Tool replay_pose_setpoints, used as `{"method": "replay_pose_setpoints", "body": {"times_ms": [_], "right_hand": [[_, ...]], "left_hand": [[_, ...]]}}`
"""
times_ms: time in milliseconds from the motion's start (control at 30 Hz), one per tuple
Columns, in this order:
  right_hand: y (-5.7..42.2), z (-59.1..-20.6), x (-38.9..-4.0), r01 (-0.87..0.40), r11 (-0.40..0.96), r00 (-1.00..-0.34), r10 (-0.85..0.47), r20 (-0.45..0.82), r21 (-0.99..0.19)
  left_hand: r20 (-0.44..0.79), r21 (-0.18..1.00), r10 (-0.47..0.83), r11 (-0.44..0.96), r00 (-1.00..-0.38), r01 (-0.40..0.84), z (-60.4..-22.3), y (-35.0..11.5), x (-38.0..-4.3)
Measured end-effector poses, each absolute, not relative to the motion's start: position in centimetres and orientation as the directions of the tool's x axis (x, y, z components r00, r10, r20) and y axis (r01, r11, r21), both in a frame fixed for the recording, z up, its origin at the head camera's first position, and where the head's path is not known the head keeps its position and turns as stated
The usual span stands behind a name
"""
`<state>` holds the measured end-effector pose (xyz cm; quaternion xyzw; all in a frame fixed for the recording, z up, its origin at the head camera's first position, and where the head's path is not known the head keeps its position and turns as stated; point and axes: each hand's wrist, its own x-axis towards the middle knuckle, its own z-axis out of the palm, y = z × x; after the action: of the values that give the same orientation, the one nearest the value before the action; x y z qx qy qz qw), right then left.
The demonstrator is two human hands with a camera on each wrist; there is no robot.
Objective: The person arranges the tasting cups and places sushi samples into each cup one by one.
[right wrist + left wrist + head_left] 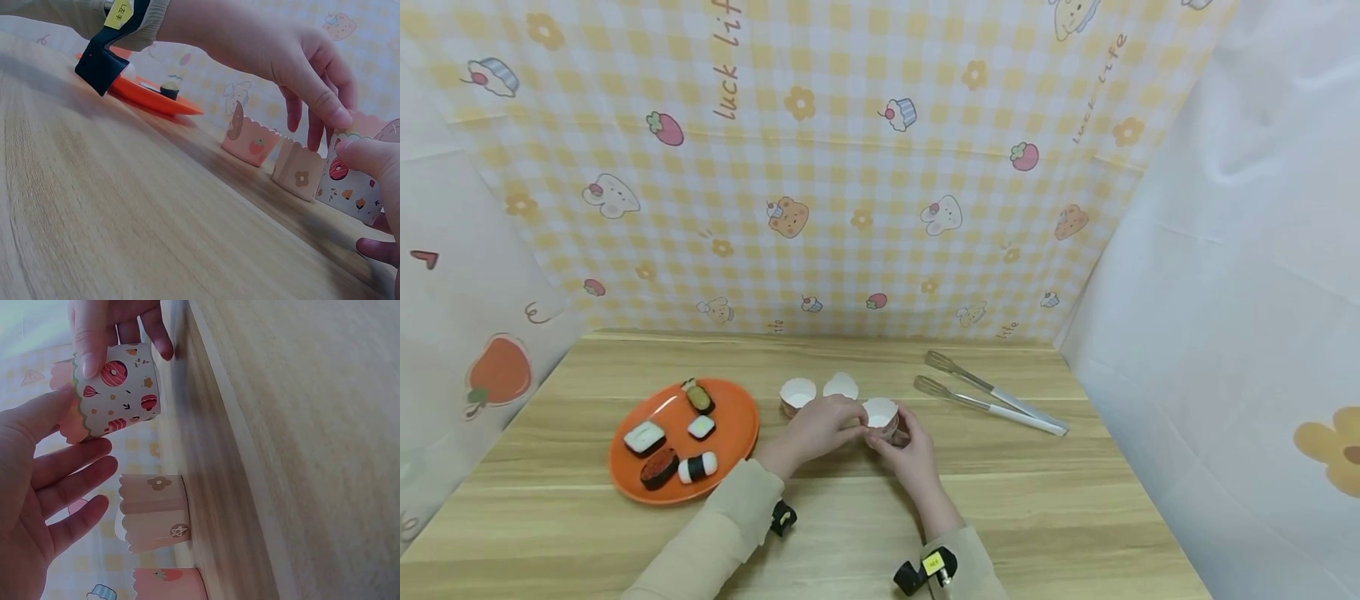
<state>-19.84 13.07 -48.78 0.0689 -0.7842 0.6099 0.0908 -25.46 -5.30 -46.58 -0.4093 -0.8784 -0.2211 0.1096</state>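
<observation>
Near the middle of the tabletop (1037, 500), your left hand (823, 427) pinches a pink cup (61, 375), seemingly nested inside a patterned cup (119, 400), which your right hand (914, 454) grips; squeezing too strongly may bend their thin walls.

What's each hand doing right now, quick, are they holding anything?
Left hand: pinching the scalloped rim of the pink paper baking cup.
Right hand: holding the white donut-print paper baking cup.
</observation>
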Motion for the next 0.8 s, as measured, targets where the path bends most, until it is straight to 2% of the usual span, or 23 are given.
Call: {"method": "replay_pose_setpoints", "body": {"times_ms": [300,733,800], "right_hand": [[13.4,-49.2,-19.8,-0.199,0.232,-0.977,0.028,0.211,-0.952],[13.5,-49.0,-19.5,-0.19,0.266,-0.979,0.026,0.204,-0.945],[13.7,-49.9,-19.9,-0.194,0.258,-0.978,0.028,0.208,-0.946]], "left_hand": [[0.394,0.292,0.673,0.554,-0.625,0.78,-46.5,-5.1,-25.4],[0.429,0.322,0.641,0.55,-0.636,0.771,-45.8,-5.2,-25.7],[0.427,0.321,0.639,0.555,-0.64,0.768,-45.8,-5.2,-25.7]]}}
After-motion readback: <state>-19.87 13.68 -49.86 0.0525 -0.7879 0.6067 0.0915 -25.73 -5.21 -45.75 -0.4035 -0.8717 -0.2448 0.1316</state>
